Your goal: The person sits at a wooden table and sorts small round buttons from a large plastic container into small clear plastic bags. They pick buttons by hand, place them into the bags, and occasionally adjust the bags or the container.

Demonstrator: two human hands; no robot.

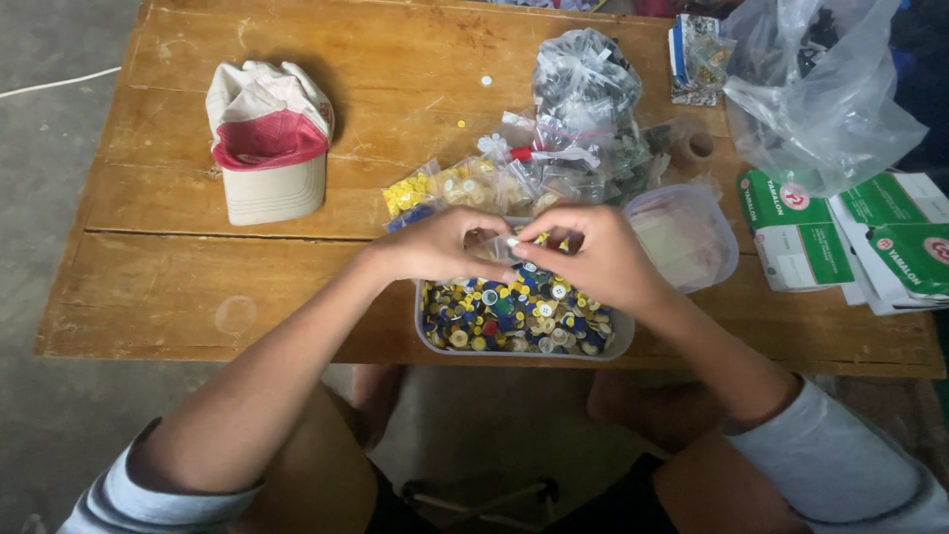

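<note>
Both hands, left hand (435,247) and right hand (593,259), pinch a small clear baggie (491,246) over the plastic tub (427,341) full of mixed buttons (514,316).

Bare forearms; pale grey sleeves pushed up; dark shorts.

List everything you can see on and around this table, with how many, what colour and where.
table: one, brown wood, fills the view
cap: one, cream and red, left on the table
tub: one, clear plastic, front edge, full of mixed buttons
buttons: many, blue, yellow, white, in the tub
lid: one, clear, right of the tub
small bags: several, clear, yellow and cream buttons inside, behind the tub
tied bag: one, clear, behind the small bags
big bag: one, clear, far right
boxes: several, green and white, right edge
tape roll: one, brown, by the big bag
left hand: over the tub, pinching a small clear bag
right hand: over the tub, fingers at the same bag
</note>
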